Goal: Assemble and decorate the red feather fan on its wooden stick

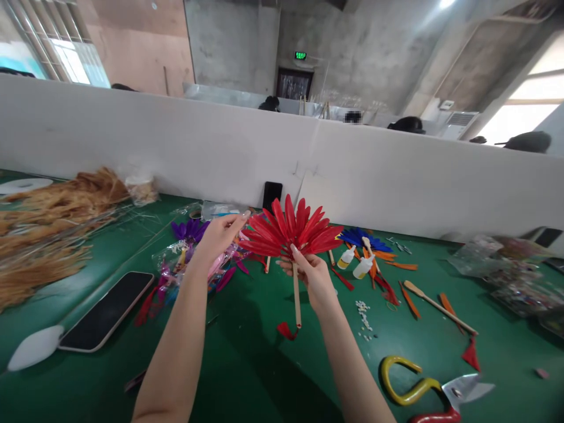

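A red feather fan (pixel 288 226) is held upright in front of me, its feathers spread in a half circle. My right hand (pixel 311 273) is closed round the base of the feathers, thumb on the front, where the pale wooden handle (pixel 296 299) begins. From the handle's lower end hangs a small red tassel (pixel 287 331). Beside the fan's left feather tips is my left hand (pixel 222 232), its thumb and fingers drawn together. Whether a feather is pinched between them is hidden.
Purple feathers (pixel 189 230) and plastic packets lie left, near a large phone (pixel 108 311). Right are glue bottles (pixel 363 267), blue feathers (pixel 363 239), small beads (pixel 363 320), a wooden stick (pixel 440 306) and open scissors (pixel 458 388). A white partition (pixel 374 176) stands behind.
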`<state>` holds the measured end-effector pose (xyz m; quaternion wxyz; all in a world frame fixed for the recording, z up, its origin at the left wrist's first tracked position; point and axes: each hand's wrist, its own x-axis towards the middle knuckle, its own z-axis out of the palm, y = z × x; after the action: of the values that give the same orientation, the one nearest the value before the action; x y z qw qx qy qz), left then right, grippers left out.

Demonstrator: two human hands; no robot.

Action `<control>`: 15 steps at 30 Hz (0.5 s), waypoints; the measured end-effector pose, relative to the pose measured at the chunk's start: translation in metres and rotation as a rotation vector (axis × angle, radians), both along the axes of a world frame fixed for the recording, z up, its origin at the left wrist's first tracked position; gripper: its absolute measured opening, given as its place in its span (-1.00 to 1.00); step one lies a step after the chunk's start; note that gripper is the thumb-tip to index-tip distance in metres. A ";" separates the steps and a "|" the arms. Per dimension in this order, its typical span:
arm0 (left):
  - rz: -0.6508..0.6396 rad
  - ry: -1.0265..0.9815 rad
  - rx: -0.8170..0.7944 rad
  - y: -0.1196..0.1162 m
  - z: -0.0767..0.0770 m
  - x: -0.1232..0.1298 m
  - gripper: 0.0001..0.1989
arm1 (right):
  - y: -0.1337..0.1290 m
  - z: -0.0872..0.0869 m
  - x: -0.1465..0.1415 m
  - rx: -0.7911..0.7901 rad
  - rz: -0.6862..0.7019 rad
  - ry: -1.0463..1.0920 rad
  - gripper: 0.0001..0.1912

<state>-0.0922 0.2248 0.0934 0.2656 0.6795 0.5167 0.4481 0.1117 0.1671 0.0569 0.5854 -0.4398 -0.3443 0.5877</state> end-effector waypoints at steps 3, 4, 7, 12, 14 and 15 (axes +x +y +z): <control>0.025 -0.019 0.046 -0.002 -0.001 0.011 -0.65 | 0.000 0.004 0.000 0.004 0.028 -0.055 -0.61; 0.025 -0.024 0.051 -0.003 -0.001 0.013 -0.66 | 0.000 0.004 0.000 0.002 0.039 -0.069 -0.61; 0.019 0.004 0.054 -0.005 -0.003 0.016 -0.68 | -0.001 0.001 0.002 -0.017 0.075 -0.089 -0.61; 0.012 0.046 0.059 -0.004 -0.007 0.014 -0.68 | -0.002 -0.006 0.003 -0.050 0.100 -0.110 -0.54; 0.006 0.070 0.054 -0.003 -0.007 0.014 -0.68 | -0.001 -0.008 0.004 -0.058 0.094 -0.124 -0.53; 0.006 0.079 0.050 -0.002 -0.008 0.014 -0.67 | -0.001 -0.009 0.005 -0.064 0.086 -0.131 -0.54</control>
<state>-0.0779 0.2223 0.0857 0.2267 0.7014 0.5176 0.4345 0.1165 0.1665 0.0483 0.5214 -0.4805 -0.3813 0.5932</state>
